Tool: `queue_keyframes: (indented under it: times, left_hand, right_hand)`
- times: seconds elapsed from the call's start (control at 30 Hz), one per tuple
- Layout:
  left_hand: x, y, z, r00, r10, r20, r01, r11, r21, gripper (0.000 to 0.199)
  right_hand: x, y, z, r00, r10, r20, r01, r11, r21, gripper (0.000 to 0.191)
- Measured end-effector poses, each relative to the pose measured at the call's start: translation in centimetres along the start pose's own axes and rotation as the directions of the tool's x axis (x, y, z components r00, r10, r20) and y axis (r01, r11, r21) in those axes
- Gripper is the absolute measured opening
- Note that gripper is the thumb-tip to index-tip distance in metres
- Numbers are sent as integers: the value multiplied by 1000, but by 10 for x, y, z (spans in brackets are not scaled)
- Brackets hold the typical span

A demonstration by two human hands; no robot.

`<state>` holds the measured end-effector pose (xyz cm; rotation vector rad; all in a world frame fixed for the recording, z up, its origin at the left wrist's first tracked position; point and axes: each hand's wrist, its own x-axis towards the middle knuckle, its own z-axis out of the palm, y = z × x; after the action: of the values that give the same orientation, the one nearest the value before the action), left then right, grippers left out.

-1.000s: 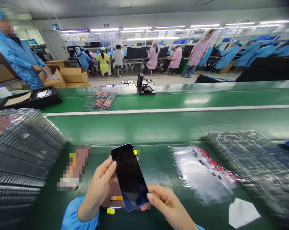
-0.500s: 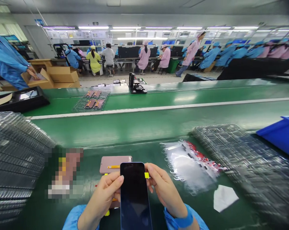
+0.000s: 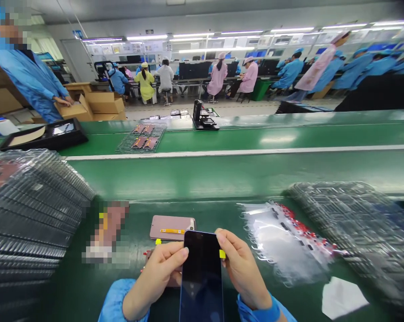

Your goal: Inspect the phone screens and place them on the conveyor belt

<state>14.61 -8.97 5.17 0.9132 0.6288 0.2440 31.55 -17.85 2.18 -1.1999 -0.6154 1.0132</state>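
The left grip [image 3: 158,273] and right grip [image 3: 244,268] were closed on opposite long edges of a dark phone screen [image 3: 202,277], equally near, its long axis pointing away from the person, toward a pink-backed phone panel [image 3: 171,227] just beyond.

Bright strip lights [image 3: 191,39] glare on the green conveyor [image 3: 278,139]; edges blur and warp.

The left hand [image 3: 158,273] and right hand [image 3: 245,268] held a dark-screened smartphone [image 3: 202,277] by its sides. A pink phone panel [image 3: 171,227] lay just beyond on the green conveyor belt [image 3: 222,174].
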Motion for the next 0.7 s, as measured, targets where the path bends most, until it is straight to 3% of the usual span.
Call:
queue_keyframes:
  times: [0.2, 0.33, 0.43, 0.53, 0.6, 0.7]
  left_hand:
    - [0, 10, -4, 996, 36, 80, -45, 992, 115, 44]
    - [11, 36, -11, 981, -100, 167, 62, 973, 221, 47]
    - [38, 64, -28, 994, -104, 43, 88, 958, 273, 40]
    - [79, 92, -58, 987, 41, -158, 3, 963, 268, 30]
    - [109, 108, -82, 943, 154, -295, -65, 954, 291, 29]
    - [144, 123, -116, 844, 296, -448, -118, 916, 383, 26]
  right_hand:
    - [1, 4, 0, 999, 40, -31, -39, 999, 25, 41]
    - [5, 8, 0, 994, 96, 46, -96, 995, -3, 42]
    - [13, 12, -7, 999, 38, -22, -38, 999, -25, 47]
    - [24, 23, -20, 985, -55, -163, 34, 991, -127, 55]
    - [31, 33, -27, 977, -81, -199, 42, 981, -191, 55]
    - [38, 48, -31, 975, -82, -207, 28, 968, -251, 58]
